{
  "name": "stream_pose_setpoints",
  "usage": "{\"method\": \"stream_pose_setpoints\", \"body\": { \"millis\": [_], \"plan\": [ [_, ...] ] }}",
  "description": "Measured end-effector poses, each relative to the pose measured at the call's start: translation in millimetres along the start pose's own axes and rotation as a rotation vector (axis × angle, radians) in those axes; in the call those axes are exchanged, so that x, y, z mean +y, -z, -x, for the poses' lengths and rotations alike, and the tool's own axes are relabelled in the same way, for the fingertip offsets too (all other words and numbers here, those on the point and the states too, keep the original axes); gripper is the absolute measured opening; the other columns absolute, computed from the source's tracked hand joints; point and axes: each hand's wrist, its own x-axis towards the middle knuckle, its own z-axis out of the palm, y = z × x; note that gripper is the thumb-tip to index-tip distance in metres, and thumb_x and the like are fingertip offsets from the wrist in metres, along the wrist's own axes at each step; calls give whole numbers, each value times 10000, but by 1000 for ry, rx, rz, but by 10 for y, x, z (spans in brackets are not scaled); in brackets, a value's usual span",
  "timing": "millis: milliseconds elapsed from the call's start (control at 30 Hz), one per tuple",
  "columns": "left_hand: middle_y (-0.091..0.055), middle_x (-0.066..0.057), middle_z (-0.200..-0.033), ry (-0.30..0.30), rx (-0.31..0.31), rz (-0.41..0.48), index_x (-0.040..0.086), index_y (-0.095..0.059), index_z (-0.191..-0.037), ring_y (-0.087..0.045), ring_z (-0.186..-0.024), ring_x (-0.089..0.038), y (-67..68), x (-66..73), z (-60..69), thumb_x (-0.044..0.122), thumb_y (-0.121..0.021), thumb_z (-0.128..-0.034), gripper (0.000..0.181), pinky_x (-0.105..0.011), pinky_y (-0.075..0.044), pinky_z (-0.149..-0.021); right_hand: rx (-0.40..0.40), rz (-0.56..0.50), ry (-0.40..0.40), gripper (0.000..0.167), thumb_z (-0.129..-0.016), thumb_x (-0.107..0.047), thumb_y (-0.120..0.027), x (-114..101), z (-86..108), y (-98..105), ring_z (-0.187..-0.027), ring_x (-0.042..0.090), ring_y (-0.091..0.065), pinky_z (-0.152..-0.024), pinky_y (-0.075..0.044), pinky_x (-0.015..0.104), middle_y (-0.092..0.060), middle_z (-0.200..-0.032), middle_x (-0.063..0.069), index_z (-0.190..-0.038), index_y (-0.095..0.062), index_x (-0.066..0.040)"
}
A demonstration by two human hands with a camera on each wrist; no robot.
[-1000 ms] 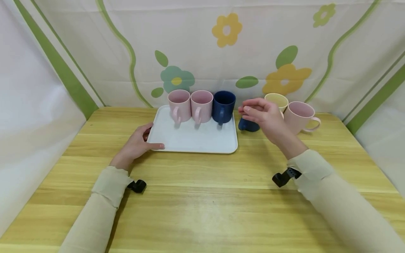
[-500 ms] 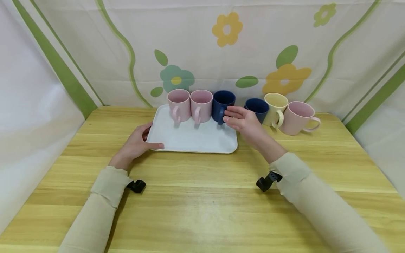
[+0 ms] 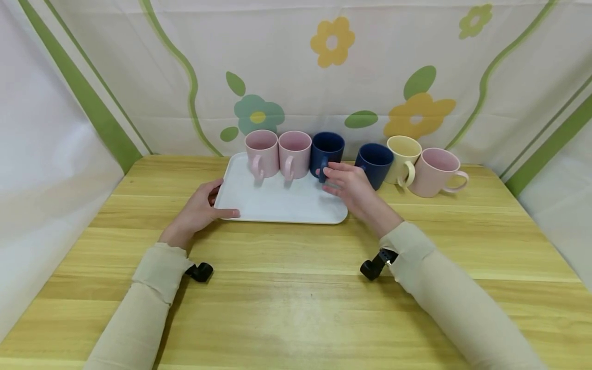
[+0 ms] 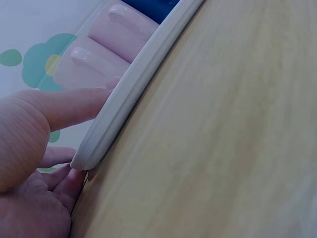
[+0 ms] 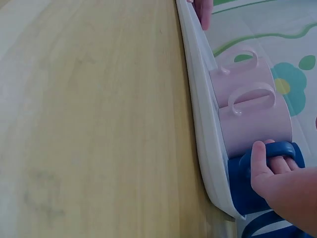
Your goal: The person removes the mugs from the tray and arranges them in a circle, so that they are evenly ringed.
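Observation:
Three mugs stand in a row along the back of the white tray (image 3: 277,203): a pink mug (image 3: 262,154), another pink mug (image 3: 295,154) and a dark blue mug (image 3: 327,146). My left hand (image 3: 196,210) grips the tray's near left corner, thumb over the rim (image 4: 124,94). My right hand (image 3: 353,192) is at the dark blue mug's handle; in the right wrist view the hand (image 5: 287,191) has its thumb on one side of the handle (image 5: 281,148) and its fingers on the other.
To the right of the tray stand a second dark blue mug (image 3: 375,167), a cream mug (image 3: 402,156) and a pink mug (image 3: 432,174), close together on the wooden table (image 3: 296,298). A patterned curtain (image 3: 277,51) hangs behind.
My right hand has moved left, from in front of the second blue mug to the handle of the blue mug on the tray, and its fingers have closed there. The left hand has stayed.

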Motion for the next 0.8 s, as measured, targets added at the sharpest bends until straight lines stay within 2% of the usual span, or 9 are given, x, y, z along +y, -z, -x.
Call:
{"method": "stream_pose_setpoints", "body": {
  "millis": [233, 400, 500, 633, 800],
  "plan": [
    [-454, -176, -1627, 27, 1, -9, 60, -254, -1686, -533, -1317, -342, -8, -8, -3, 203, -892, -877, 1040, -241, -446, -987, -20, 16, -24, 486, -1097, -132, -539, 63, -87, -18, -1527, 311, -447, -1283, -341, 483, -482, -1610, 268, -1541, -447, 45],
    [-413, -181, -1662, 34, 4, -6, 62, -239, -1690, -512, -1349, -353, -13, -16, -16, 208, -891, -879, 1051, -374, -436, -1079, -12, 31, -28, 433, -1106, -170, -545, 92, -166, -54, -1479, 273, -506, -1283, -343, 458, -548, -1550, 255, -1483, -524, 43],
    [-407, -181, -1666, 33, 4, -6, 64, -243, -1690, -507, -1356, -357, -13, -22, -21, 211, -891, -879, 1048, -427, -423, -1108, -4, 29, -26, 330, -1113, -181, -535, 100, -191, -81, -1431, 275, -549, -1285, -340, 442, -579, -1502, 251, -1374, -597, 12],
    [-443, -176, -1637, 26, 3, -11, 63, -281, -1678, -524, -1334, -352, -13, -22, -22, 212, -894, -875, 1022, -401, -434, -1087, 25, 20, -35, 203, -1116, -211, -540, 119, -204, -101, -1310, 248, -625, -1286, -339, 440, -691, -1294, 153, -1156, -665, -56],
    [-474, -170, -1607, 16, 0, -21, 65, -308, -1669, -540, -1308, -345, -12, -21, -21, 218, -896, -874, 1000, -332, -444, -1037, 59, 13, -56, 275, -1116, -278, -550, 149, -198, -111, -1085, 182, -698, -1267, -369, 435, -758, -935, 21, -996, -690, -74]
  ]
}}
